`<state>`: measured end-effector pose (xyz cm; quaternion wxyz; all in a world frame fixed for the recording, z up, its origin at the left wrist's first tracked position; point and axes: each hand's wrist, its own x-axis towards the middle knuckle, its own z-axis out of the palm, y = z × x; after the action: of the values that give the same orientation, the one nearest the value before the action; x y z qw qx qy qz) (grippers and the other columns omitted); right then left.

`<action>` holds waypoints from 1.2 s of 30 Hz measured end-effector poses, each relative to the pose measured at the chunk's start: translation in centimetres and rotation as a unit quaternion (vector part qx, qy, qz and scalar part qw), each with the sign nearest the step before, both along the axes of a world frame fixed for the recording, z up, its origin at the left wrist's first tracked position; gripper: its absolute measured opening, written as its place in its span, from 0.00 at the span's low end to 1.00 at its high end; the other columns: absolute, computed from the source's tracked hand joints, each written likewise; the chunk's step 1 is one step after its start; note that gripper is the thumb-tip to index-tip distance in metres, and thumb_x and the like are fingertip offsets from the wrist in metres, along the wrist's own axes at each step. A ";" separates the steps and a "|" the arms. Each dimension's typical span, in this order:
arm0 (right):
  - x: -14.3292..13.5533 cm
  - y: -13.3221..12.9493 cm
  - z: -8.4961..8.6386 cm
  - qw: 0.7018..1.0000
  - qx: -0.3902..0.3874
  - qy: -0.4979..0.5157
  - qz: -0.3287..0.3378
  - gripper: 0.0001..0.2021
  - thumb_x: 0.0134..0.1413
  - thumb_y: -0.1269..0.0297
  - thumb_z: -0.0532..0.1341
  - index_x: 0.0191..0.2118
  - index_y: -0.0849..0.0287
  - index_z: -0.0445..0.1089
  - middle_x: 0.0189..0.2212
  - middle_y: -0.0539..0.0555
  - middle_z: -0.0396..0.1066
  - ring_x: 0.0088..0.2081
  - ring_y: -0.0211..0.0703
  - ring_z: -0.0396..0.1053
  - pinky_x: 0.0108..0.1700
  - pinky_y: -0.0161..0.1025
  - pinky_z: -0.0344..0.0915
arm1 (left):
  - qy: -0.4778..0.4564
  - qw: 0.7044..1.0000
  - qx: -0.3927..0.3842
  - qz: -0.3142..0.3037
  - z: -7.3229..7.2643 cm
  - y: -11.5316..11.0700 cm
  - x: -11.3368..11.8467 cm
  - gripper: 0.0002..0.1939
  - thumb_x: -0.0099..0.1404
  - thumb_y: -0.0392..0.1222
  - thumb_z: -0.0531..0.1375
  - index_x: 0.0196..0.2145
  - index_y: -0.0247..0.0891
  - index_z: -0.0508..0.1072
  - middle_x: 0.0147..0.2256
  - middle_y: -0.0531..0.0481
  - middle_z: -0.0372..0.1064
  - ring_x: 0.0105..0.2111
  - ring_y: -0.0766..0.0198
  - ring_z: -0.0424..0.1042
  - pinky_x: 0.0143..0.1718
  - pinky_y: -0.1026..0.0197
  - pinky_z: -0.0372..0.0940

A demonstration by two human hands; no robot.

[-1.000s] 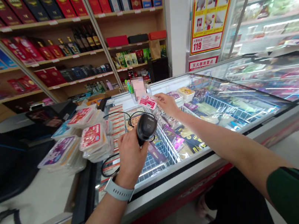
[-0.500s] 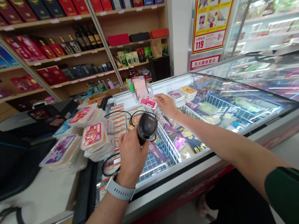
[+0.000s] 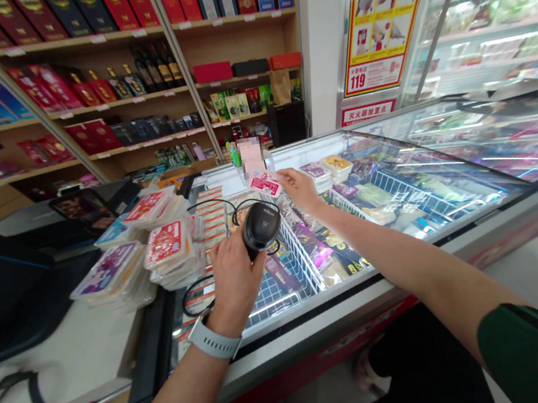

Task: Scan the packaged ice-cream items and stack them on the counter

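Observation:
My left hand (image 3: 234, 274) is wrapped round the handle of a black barcode scanner (image 3: 261, 227), whose head points away over the glass-topped freezer (image 3: 290, 343). With pinched fingers, my right hand (image 3: 297, 187) holds the edge of a red and white package (image 3: 266, 185) just beyond the scanner. The package's upper part is pixelated. Beside my right hand are a purple-labelled pack stack (image 3: 315, 172) and a yellow-labelled one (image 3: 337, 164). To the left, several clear packs with red labels (image 3: 166, 242) and purple labels (image 3: 107, 271) are stacked.
White wire baskets (image 3: 302, 257) with bagged goods show through the freezer glass. A looped black cable (image 3: 197, 300) lies left of the scanner. Shelves (image 3: 122, 101) of boxes and bottles stand behind; a black device (image 3: 1, 268) is at the left.
The scanner has shifted slightly to the left and tilted a little in my left hand. My right hand and the package have barely moved.

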<state>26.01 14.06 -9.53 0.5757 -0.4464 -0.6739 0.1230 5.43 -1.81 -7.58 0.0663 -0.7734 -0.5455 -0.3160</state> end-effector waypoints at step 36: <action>17.8 -10.0 -0.1 0.809 0.084 -0.535 -0.230 0.10 0.59 0.68 0.55 0.42 0.57 0.72 0.35 0.59 0.72 0.40 0.50 0.67 0.41 0.43 0.61 | -0.015 1.000 -0.006 -0.018 -0.1 -0.1 0.0 0.27 0.60 0.41 0.58 0.57 0.37 0.61 0.43 0.42 0.72 0.45 0.49 0.69 0.50 0.49 0.56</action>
<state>43.80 4.02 -9.63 0.1707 -0.5334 -0.7608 -0.3278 5.47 -1.94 -7.64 0.0479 -0.7788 -0.5343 -0.3252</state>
